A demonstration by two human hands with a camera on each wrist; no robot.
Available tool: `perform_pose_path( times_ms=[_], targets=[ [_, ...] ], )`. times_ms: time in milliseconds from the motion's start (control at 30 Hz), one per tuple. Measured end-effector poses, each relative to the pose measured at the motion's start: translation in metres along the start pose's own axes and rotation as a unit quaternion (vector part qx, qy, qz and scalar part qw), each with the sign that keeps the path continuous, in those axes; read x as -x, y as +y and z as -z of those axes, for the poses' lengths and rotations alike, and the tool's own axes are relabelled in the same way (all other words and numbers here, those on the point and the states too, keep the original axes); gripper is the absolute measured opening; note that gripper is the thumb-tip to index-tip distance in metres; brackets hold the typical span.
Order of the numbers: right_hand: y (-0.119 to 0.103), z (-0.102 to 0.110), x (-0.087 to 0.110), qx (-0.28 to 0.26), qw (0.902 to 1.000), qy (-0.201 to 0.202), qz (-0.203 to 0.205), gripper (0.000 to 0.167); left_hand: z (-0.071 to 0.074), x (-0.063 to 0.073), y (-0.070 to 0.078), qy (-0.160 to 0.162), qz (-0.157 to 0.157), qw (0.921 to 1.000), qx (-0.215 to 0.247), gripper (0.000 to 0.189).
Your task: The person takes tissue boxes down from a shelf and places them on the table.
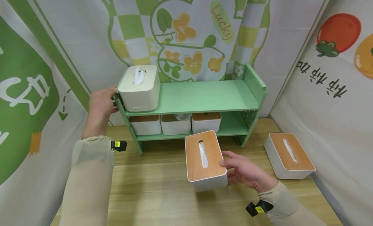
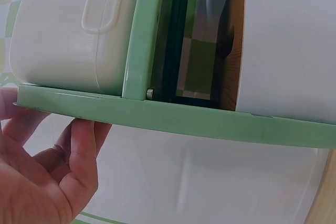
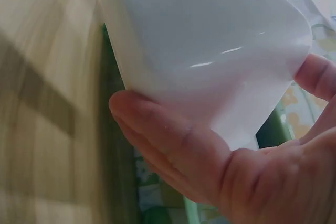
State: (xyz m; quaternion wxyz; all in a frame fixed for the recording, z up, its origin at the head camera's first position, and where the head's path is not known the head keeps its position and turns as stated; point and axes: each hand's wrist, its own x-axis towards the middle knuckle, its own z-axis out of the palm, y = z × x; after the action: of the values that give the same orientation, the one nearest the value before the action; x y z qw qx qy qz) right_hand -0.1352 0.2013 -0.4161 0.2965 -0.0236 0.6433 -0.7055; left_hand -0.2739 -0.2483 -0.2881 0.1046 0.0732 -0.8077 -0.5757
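My right hand [image 1: 244,169] grips the right side of a white tissue box [image 1: 182,151] with a wood-look lid, thumb at the lid's edge and fingers along the wall. The box is tilted in front of the green shelf [image 1: 204,95]. From the right wrist view, the fingers wrap the white wall of that box [image 3: 210,40]. At the shelf's upper left my left hand [image 1: 100,104] holds the green side panel [image 2: 173,121], its fingers on both sides of the edge. Beside it, on the top board, stands a cream tissue box [image 1: 138,96].
Three white boxes stand on the lower shelf, among them a middle box [image 1: 175,126] and a right one [image 1: 206,125]. Another wood-lidded tissue box [image 1: 272,158] stands on the wooden table [image 1: 157,200] at the right, near the printed side curtain [image 1: 329,99].
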Motion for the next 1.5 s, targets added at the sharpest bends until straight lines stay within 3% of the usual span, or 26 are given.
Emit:
perform_pose_path(
  times_ms=[733, 1067, 1267, 1500],
  targets=[
    [0.047, 0.007, -0.025, 0.046, 0.9942, 0.087, -0.044, 0.080, -0.001, 0.002, 0.000, -0.003, 0.008, 0.9999, -0.006, 0.046],
    [0.054, 0.008, -0.036, 0.052, 0.9900, 0.111, -0.068, 0.083, 0.000, 0.001, 0.000, -0.002, 0.005, 0.9999, -0.013, 0.045],
    [0.056, 0.010, -0.040, 0.045, 0.9912, 0.106, -0.067, 0.081, -0.001, 0.003, 0.002, -0.002, 0.003, 0.9999, -0.010, 0.045],
    [0.059, 0.020, -0.041, 0.008, 0.9960, 0.069, -0.056, 0.079, 0.000, 0.003, 0.002, 0.000, 0.002, 0.9999, -0.011, 0.045]
  ],
)
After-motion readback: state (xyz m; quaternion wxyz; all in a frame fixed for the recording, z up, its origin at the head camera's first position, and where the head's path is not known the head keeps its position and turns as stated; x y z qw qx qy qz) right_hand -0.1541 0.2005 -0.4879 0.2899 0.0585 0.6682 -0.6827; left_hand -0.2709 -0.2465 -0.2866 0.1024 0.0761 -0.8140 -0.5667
